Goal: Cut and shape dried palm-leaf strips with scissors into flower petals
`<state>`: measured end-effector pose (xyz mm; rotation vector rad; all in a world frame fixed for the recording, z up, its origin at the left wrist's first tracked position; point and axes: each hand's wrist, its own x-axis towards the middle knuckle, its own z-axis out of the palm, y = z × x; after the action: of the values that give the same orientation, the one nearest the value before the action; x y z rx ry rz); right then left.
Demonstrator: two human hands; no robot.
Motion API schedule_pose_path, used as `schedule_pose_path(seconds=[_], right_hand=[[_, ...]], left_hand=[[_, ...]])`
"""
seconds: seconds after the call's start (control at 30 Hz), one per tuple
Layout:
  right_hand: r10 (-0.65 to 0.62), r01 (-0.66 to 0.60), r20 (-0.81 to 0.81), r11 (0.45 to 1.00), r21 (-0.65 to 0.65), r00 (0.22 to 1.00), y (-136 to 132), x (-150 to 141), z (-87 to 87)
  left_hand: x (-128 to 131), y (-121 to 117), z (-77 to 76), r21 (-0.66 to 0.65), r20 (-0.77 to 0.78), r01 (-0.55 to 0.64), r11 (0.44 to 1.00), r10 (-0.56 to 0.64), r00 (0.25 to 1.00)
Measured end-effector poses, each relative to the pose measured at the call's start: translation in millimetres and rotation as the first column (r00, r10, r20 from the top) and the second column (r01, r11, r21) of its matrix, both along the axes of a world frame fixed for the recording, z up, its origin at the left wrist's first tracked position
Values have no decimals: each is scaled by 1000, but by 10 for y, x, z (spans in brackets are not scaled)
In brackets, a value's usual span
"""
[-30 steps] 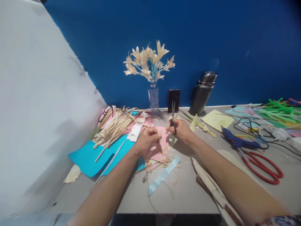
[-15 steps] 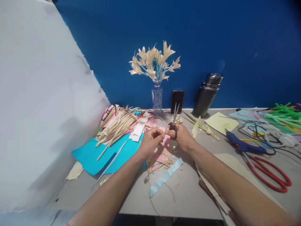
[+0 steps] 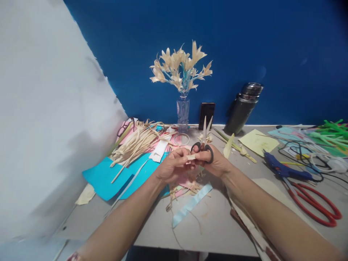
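Between both hands is a short, pale strip of dried husk [image 3: 191, 157]. My left hand [image 3: 174, 163] pinches its left end between thumb and fingers. My right hand [image 3: 214, 162] grips the other end, with black-handled scissors [image 3: 204, 141] hooked on its fingers. The scissor blades point away from me and stand a little apart. Below the hands lie a pink sheet [image 3: 187, 178] and scattered husk scraps [image 3: 194, 187]. A light blue ribbon strip [image 3: 192, 205] rests on the table nearer to me.
Dried husk strips [image 3: 136, 145] and blue sheets [image 3: 108, 181] lie left. Behind stand a bottle [image 3: 183, 114] of husk flowers [image 3: 182, 67], a phone [image 3: 207, 113] and a flask [image 3: 243, 108]. A blue glue gun [image 3: 285, 168] and red-handled scissors [image 3: 312, 203] lie right, near a tape roll [image 3: 181, 139].
The husk strip now shows plainly between my fingers. My right hand has turned and the scissor blades have spread wider. The camera view has shifted slightly.
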<state>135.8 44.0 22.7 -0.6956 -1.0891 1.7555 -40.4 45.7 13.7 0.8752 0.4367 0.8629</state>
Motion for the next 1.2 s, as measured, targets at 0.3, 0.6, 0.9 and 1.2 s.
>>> schedule_pose_path(seconds=[0.3,0.6,0.9,1.2], right_hand=[[-136,129,127,990,62,982,44,-3,-100],[-76,70,78,995,76,994,9,-31,-67],[-128,120,105,989,82,986,60,0,-115],[-51,52,-39,998,23,998,65,21,-83]], left_hand=[[77,-50,18,42,-94,-154,987,157,983],[-9,8,-10,-18,33,25,1000,-24,999],[49,-16,-47,45,-60,-59,997,62,996],[27,-29,-26,-24,89,-5,1000,7,996]])
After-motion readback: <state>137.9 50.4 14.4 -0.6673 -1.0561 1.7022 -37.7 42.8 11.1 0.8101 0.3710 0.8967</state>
